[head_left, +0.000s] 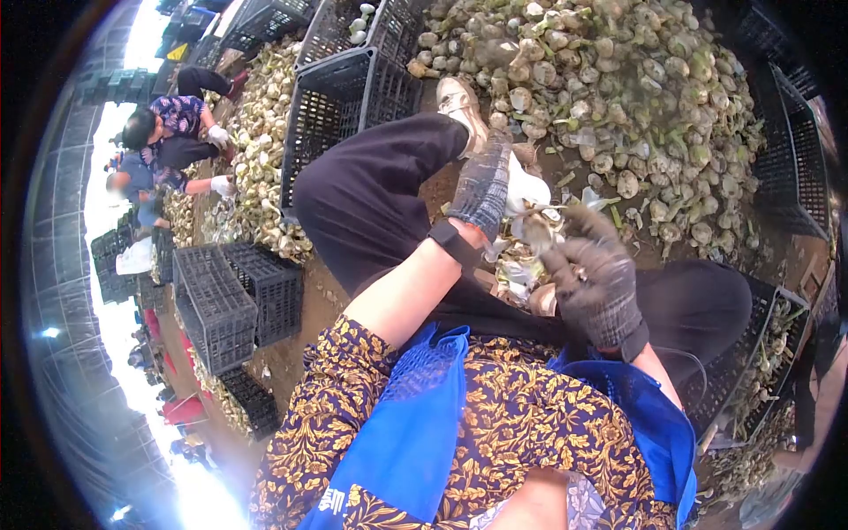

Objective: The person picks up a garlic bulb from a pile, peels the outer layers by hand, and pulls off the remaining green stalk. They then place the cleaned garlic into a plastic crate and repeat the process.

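My left hand (483,190), in a dark grey knit glove, reaches forward between my bent legs beside a smooth white shape (527,188) I cannot identify. Its fingers are largely hidden. My right hand (594,281), in a dirty brownish-grey glove and smeared by motion, has its fingers curled around the edge of a pale garlic bulb (537,235). The bulb sits between both hands and is blurred. Below them, white and purplish garlic skins (519,276) lie in a small pile by my lap.
A large heap of garlic bulbs (609,97) spreads in front of me. Black plastic crates (329,110) stand at the left front, with more crates (216,305) farther left and another (799,163) at the right. A co-worker (181,132) in white gloves sits by another garlic heap (269,132).
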Motion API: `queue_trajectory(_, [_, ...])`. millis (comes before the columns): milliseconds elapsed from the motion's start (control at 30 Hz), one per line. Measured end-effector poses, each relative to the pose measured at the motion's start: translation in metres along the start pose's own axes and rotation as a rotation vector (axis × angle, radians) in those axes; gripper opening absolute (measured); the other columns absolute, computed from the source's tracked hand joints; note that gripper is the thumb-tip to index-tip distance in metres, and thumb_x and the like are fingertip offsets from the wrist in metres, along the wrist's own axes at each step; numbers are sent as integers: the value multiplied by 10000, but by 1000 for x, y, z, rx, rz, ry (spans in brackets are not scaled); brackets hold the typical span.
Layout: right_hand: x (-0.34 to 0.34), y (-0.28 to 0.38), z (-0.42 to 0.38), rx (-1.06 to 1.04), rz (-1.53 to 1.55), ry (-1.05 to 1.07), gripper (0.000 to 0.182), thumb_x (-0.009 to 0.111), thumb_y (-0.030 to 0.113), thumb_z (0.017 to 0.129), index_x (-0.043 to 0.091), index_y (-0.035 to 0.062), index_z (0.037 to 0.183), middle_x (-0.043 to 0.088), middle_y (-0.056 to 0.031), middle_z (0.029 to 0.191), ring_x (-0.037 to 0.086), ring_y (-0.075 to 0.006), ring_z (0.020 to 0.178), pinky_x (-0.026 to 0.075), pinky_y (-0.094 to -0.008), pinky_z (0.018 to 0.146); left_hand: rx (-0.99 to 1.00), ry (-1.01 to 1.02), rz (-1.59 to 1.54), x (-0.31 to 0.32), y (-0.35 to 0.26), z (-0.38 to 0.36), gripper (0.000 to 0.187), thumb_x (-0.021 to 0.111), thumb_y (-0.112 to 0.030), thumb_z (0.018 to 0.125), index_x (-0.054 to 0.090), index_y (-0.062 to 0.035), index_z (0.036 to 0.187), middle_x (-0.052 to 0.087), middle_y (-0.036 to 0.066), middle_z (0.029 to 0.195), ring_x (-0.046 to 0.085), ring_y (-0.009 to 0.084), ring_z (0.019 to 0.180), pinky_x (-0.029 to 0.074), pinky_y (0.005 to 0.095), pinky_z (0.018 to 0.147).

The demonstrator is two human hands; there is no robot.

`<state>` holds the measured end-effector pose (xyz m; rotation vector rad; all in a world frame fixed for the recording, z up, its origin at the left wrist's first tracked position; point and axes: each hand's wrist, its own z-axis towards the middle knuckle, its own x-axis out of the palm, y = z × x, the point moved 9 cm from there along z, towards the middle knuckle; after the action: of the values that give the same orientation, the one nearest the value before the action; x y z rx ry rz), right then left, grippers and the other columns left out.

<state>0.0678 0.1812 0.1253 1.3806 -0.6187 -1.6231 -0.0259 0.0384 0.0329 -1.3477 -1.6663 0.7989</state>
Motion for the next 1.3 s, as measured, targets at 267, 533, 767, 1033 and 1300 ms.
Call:
queue_trajectory(267, [5,6,25,-11,-58,49,218,643,92,736,583,46,941,580,-149,837,572,-298,864,473,-373,706,403,-63,781,18,-36,-13,422,651,-321,627,573,24,856,587,188,693,599,312,655,470,388,595])
queue_trajectory(533, [10,-42,-4,495,160,91,441,692,195,722,509,45,1095,558,-167,983,588,-243,855,485,-331,721,290,94,986,-6,51,55,483,687,-334,545,603,34,847,599,209,693,600,305,631,477,382,605])
queue_trajectory(767, [39,-48,16,561,960,26,521,683,114,754,446,29,1211,566,-79,1067,548,-103,912,471,-257,748,-148,143,-200,26,20,-5,526,496,-506,850,463,-79,1155,581,116,962,616,211,807,526,312,701])
queue_trajectory(1033, [5,-29,20,238,93,-91,467,609,91,755,465,-15,1187,592,-211,1011,598,-326,912,476,-364,793,-222,249,-186,28,22,-22,298,517,-261,894,524,-62,1115,586,66,1023,586,181,908,503,320,776])
queue_trajectory(1300, [29,-26,-8,368,228,407,309,595,155,785,572,24,1065,587,-189,969,602,-302,825,488,-364,727,-355,173,-557,24,30,-9,366,468,-367,898,523,-77,1115,599,88,989,584,265,925,493,467,790])
